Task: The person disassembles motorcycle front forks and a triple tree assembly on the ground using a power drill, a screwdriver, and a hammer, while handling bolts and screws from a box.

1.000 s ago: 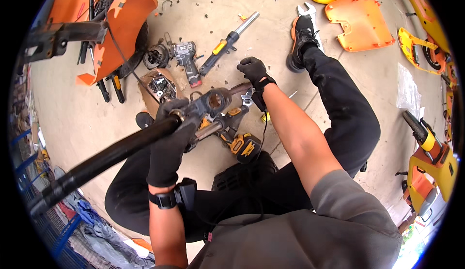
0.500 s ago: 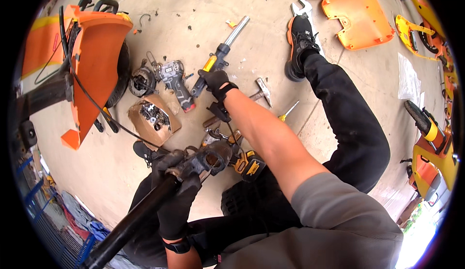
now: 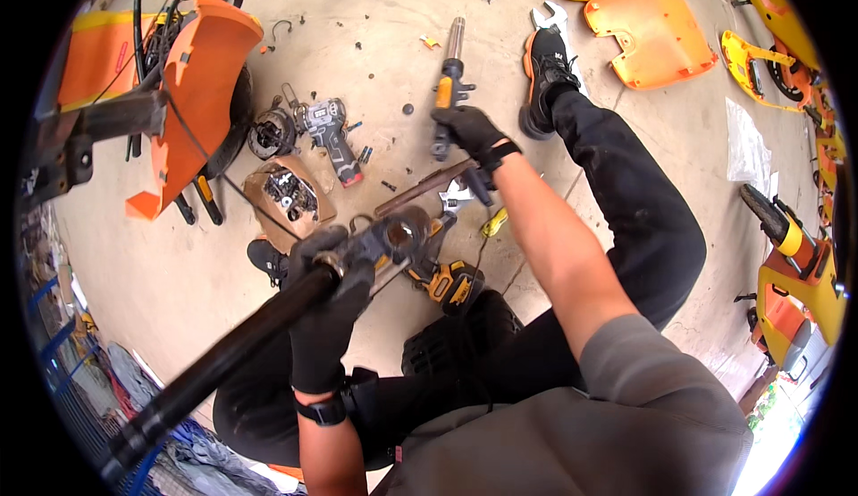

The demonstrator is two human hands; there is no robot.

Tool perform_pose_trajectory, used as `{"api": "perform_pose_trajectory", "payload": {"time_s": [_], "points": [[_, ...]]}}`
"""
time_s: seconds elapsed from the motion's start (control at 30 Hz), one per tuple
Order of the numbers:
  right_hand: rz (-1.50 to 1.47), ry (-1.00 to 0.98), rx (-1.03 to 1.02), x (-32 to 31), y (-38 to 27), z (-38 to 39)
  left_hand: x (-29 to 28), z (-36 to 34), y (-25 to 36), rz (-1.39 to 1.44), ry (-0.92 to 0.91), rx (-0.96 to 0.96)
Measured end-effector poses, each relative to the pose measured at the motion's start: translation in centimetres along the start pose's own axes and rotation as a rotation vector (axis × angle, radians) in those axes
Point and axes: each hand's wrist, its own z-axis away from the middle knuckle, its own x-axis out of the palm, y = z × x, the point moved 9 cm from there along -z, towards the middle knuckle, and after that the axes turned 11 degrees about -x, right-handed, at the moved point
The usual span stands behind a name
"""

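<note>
My left hand (image 3: pixel 332 313), in a black glove, is closed around the lower end of a long black metal tube (image 3: pixel 223 335), just beside its clamp-like end with a round hole. The tube slants down to the lower left over my leg. Farther forward, my gloved right hand (image 3: pixel 466 130) grips the lower end of a fork leg (image 3: pixel 450 80), a black and yellow part with a bare silver tube pointing away from me. Beneath my right wrist lies a brown bar-like handle (image 3: pixel 420 190). A yellow power tool (image 3: pixel 445 283) lies near the clamp end.
A grey cordless impact driver (image 3: pixel 329 138) and a cardboard box of hardware (image 3: pixel 284 194) lie ahead-left. Behind them stands an orange scooter body (image 3: pixel 201 94). An orange panel (image 3: pixel 652 31) and a large wrench (image 3: pixel 554 21) lie beyond my shoe. Small screws dot the floor.
My right hand has moved right with the fork leg, which has swung more upright in view. The hammer head is now covered by my right hand or arm. My left hand keeps its grip.
</note>
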Motion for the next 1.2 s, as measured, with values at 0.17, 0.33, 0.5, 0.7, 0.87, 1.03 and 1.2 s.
{"api": "perform_pose_trajectory", "payload": {"time_s": [0.17, 0.33, 0.5, 0.7, 0.87, 1.03, 1.2], "points": [[0.786, 0.115, 0.042, -9.4, -0.6, 4.7, -0.4, -0.1, 0.4, -0.177, -0.002, 0.295], [1.138, 0.247, 0.004, -11.3, 1.2, 9.3, 0.2, 0.6, 0.1, -0.14, -0.043, 0.252], [1.372, 0.364, -0.085, -8.4, -0.9, 11.5, 1.5, 1.3, 1.2, -0.137, -0.147, 0.328], [0.783, -0.579, -0.479, 8.4, -6.4, 20.0, 1.6, 0.0, 0.6, -0.145, -0.185, 0.214], [0.631, -0.354, -0.823, 11.5, -11.1, 28.8, 2.2, -0.8, 0.8, -0.135, -0.318, 0.209], [0.797, -0.231, -0.821, 12.1, -6.2, 25.9, 4.4, -1.2, 0.9, -0.144, -0.361, 0.156], [0.786, -0.089, -0.846, 11.7, -6.2, 25.1, 4.1, -0.7, 1.7, -0.03, -0.263, 0.285]]}}
